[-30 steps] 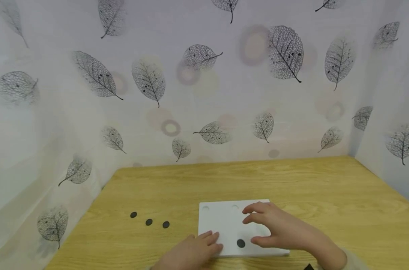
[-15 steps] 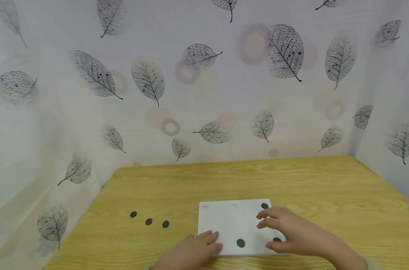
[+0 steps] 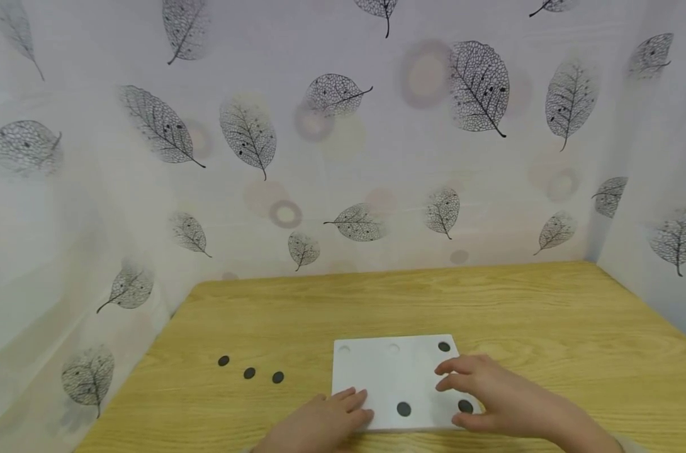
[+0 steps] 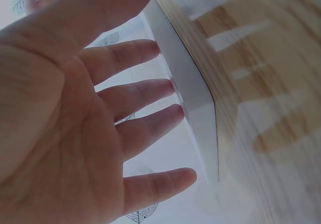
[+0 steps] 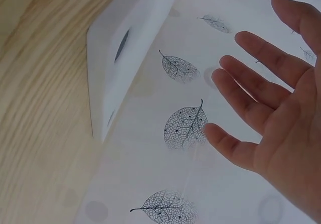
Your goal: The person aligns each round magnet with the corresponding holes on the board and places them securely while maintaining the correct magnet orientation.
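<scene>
A white rectangular board [image 3: 385, 377] lies on the wooden table, with shallow round recesses in it. Black discs sit at its back right corner [image 3: 444, 346], middle front [image 3: 403, 409] and front right corner [image 3: 465, 406]. Two recesses along the back edge, at left [image 3: 344, 348] and middle [image 3: 394, 348], hold no disc. My left hand [image 3: 323, 421] rests its extended fingers on the front left of the board, hiding that corner. Over the right side hovers my right hand [image 3: 501, 399], its fingers apart and holding nothing; its thumb is close to the front right disc.
To the left of the board, three loose black discs lie in a slanting row: a far one [image 3: 223, 360], a middle one [image 3: 249, 373] and a near one [image 3: 277, 377]. A leaf-patterned curtain [image 3: 343, 170] encloses the back and sides of the wooden table [image 3: 490, 302].
My right hand has moved right and a little toward me, uncovering the discs at the back right and front right of the board. The left hand has stayed put.
</scene>
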Demonstrator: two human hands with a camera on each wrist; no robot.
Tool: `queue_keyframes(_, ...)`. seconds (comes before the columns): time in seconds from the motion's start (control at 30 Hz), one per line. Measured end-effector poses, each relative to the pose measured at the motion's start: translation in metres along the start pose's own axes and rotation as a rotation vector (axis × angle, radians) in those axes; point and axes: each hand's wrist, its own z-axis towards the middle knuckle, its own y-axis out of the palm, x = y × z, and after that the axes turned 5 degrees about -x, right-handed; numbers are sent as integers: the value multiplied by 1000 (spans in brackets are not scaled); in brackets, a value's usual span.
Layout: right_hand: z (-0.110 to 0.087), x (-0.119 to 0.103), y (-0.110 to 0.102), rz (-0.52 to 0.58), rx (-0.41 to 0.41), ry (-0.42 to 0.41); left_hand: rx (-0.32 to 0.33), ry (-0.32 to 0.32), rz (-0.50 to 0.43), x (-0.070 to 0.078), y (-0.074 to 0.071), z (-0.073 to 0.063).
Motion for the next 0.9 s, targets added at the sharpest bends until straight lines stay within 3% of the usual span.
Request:
queue_keyframes(0.27,-5,0,3,10,-108,52,28,14,52,3,-2,4)
queue_keyframes(0.53,-12,0,8,81,-283,174,68,34,96,3,-3,1)
queue_keyframes(0.67,-14,-1,14,65,-306,147,55,24,69,1,-1,-2)
queue_keyframes(0.9,-16,0,17,111,-365,191,35,18,-2,-1,2,-3)
